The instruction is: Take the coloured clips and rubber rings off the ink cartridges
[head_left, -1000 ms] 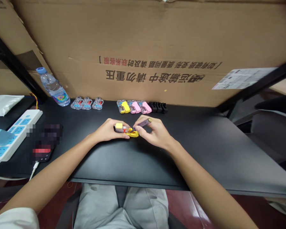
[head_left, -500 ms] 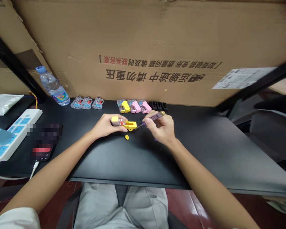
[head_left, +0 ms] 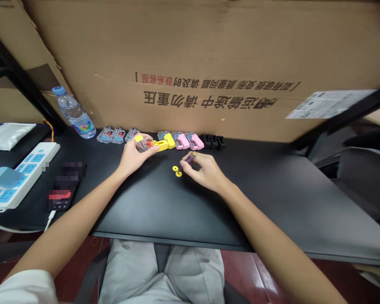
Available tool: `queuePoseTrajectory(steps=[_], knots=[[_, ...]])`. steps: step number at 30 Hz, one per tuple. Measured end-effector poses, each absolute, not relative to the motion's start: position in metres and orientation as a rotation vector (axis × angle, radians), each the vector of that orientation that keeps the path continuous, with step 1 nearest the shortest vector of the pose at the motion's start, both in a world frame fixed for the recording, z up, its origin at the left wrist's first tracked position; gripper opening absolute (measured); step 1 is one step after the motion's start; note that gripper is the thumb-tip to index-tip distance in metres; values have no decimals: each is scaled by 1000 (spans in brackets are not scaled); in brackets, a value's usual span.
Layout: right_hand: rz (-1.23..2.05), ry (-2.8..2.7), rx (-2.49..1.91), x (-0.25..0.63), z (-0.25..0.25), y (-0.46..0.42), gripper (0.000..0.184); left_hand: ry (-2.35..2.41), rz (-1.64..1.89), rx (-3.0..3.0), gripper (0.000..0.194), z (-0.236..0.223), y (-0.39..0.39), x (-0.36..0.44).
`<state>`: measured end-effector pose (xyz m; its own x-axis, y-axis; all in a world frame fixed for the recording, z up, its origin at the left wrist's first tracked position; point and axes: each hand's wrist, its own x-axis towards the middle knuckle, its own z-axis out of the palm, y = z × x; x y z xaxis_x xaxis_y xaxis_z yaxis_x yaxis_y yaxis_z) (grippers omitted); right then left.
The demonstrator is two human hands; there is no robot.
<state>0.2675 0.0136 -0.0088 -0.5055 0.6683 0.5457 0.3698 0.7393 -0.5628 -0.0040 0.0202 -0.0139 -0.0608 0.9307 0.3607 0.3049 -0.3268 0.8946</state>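
Observation:
My left hand (head_left: 133,155) is closed around a small clear-and-yellow plastic assembly (head_left: 161,145), with a red bit showing through its clear part. It is held near the row of similar pieces at the back. In my right hand (head_left: 205,169), also closed, is a slim dark purple tool (head_left: 190,158) with a gold-coloured end, pointing down to the left. Its exact kind is not clear. By its tip lie two small yellow rings (head_left: 175,168) on the black table (head_left: 164,211). Some of the tool is hidden by my fingers.
Clear plastic pieces (head_left: 117,135), a yellow piece (head_left: 169,141), pink pieces (head_left: 196,142) and black parts (head_left: 213,142) line the back beneath a cardboard sheet (head_left: 209,42). A water bottle (head_left: 77,116), power strip (head_left: 28,169) and phone (head_left: 63,190) stand or lie at left.
My left hand has moved back and left with the plastic assembly, away from the tool. My right hand has shifted slightly left and tipped the tool; the two yellow rings now lie by its tip.

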Motion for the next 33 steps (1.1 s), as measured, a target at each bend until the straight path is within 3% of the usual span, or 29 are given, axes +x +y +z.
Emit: queuePoseTrajectory(steps=[10,16,19,27,33], knots=[[416,-1989,-741,269,-3,17,17,1140,1355,1561,57,-19,22,-2],[427,-2158,-735,260,-12,13,15,952,1179,1594,49,-19,8,16],[502,-2199,-695,257,-17,12,4,953,1143,1599,47,-19,2,21],[608,-2217,-658,258,-20,13,18,908,1060,1470,52,-22,9,17],[576,-2208,-674,260,-14,10,11,894,1045,1390,58,-20,9,15]])
